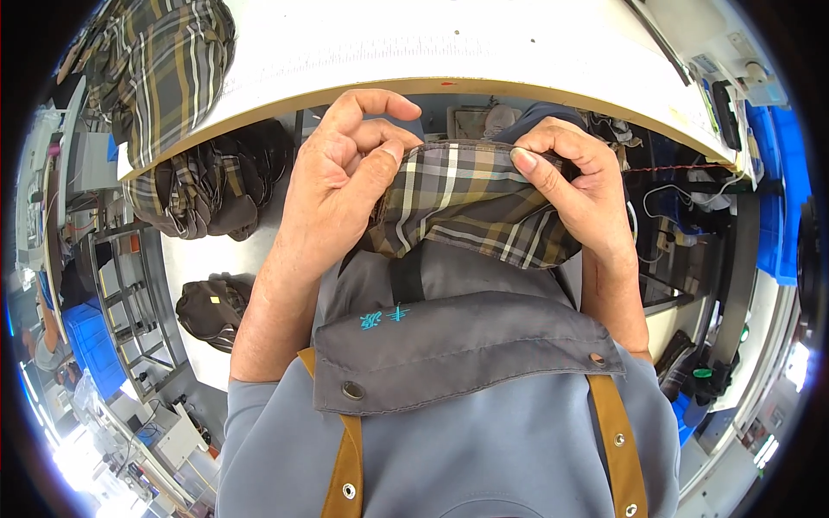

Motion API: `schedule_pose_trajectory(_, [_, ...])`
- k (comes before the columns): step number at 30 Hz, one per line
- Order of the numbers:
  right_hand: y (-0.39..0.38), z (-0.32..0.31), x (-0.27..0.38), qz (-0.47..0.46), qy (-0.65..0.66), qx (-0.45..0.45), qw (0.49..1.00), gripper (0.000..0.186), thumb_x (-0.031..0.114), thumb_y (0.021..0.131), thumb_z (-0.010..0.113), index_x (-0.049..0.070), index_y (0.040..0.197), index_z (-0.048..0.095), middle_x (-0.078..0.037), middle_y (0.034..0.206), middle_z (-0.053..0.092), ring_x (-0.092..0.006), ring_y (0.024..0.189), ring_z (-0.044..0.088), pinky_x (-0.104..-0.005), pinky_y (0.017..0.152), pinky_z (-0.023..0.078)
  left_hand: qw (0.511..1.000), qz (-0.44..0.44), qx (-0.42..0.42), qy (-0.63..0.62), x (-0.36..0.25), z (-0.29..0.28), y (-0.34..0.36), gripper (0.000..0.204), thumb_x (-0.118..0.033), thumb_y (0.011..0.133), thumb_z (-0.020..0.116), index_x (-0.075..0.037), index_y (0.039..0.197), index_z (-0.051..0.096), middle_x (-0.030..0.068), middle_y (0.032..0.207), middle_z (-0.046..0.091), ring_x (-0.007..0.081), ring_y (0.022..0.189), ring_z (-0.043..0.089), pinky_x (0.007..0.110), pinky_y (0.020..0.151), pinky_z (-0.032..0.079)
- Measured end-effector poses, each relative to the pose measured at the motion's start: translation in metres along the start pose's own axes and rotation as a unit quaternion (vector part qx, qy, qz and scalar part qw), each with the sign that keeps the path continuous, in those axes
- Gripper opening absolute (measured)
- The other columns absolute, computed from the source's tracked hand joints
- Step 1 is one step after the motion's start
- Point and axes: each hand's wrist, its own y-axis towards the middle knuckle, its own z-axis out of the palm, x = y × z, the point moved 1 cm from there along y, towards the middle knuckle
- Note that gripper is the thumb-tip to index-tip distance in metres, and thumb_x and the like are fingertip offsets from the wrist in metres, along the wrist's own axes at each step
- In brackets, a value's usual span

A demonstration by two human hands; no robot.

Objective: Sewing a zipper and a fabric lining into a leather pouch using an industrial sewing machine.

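Observation:
A plaid cloth piece (466, 186) in brown, olive and white, with a dark inner side, hangs between my hands above my lap. With the thumb and a bent finger, my left hand (341, 177) pinches the left end of its upper edge; the index finger arches free above. Further right, my right hand (587, 186) holds the same edge, thumb on the near face and fingers curled behind, partly hidden. Between the two grips the edge runs nearly straight, and below it the cloth sags in folds.
A white table (432, 43) with a wooden edge lies just beyond my hands. Matching plaid cloth (168, 69) is heaped on its left end, with more pieces (207, 186) hanging below. A dark bundle (211, 306) lies lower left. Loose cables (669, 207) hang at the right.

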Motion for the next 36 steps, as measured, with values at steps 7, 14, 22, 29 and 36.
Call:
schedule_pose_trajectory(7, [0.001, 0.000, 0.001, -0.015, -0.012, -0.004, 1.000, 0.011, 0.012, 0.091, 0.072, 0.001, 0.092, 0.072, -0.003, 0.080, 0.063, -0.0091, 0.073, 0.054, -0.0243, 0.065, 0.041, 0.998, -0.023, 0.041, -0.039, 0.003, -0.009, 0.004, 0.031, -0.007, 0.098, 0.051, 0.002, 0.128, 0.053, 0.0094, 0.099, 0.072, 0.0083, 0.089, 0.065, 0.022, 0.084, 0.047])
schedule_pose_trajectory(14, [0.007, 0.001, 0.005, -0.035, -0.030, -0.042, 0.998, 0.009, 0.009, 0.090, 0.072, 0.001, 0.093, 0.073, -0.004, 0.083, 0.066, -0.0122, 0.077, 0.059, -0.0266, 0.070, 0.045, 0.991, -0.070, 0.096, -0.068, -0.008, -0.010, 0.003, 0.046, -0.006, 0.087, 0.073, 0.002, 0.129, 0.054, 0.0042, 0.103, 0.067, 0.0071, 0.093, 0.063, 0.020, 0.085, 0.048])
schedule_pose_trajectory(22, [0.002, 0.008, 0.037, 0.012, 0.118, -0.019, 0.993, 0.054, 0.022, 0.087, 0.077, 0.001, 0.132, 0.055, -0.003, 0.086, 0.062, -0.0107, 0.078, 0.060, -0.0261, 0.077, 0.050, 0.993, 0.115, -0.010, -0.017, -0.042, 0.020, -0.007, 0.050, 0.010, 0.080, 0.068, -0.002, 0.126, 0.052, 0.0074, 0.114, 0.058, 0.0089, 0.095, 0.062, 0.025, 0.085, 0.052])
schedule_pose_trajectory(29, [-0.003, 0.009, 0.031, 0.058, 0.163, -0.044, 0.984, 0.044, 0.006, 0.095, 0.065, 0.000, 0.137, 0.052, -0.007, 0.121, 0.062, -0.0118, 0.112, 0.058, -0.0270, 0.097, 0.047, 0.977, 0.138, 0.154, -0.050, -0.021, 0.056, -0.002, 0.061, 0.011, 0.082, 0.067, -0.002, 0.137, 0.043, 0.0158, 0.142, 0.053, 0.0233, 0.124, 0.059, 0.035, 0.103, 0.050])
schedule_pose_trajectory(36, [-0.008, -0.018, 0.036, -0.073, -0.008, -0.060, 0.995, 0.038, -0.004, 0.091, 0.058, -0.003, 0.129, 0.058, -0.012, 0.129, 0.065, -0.0193, 0.114, 0.063, -0.0296, 0.097, 0.048, 0.955, 0.224, 0.041, 0.192, 0.000, 0.021, 0.040, 0.066, -0.014, 0.082, 0.074, -0.003, 0.142, 0.049, 0.0128, 0.148, 0.050, 0.0260, 0.141, 0.043, 0.043, 0.114, 0.035])
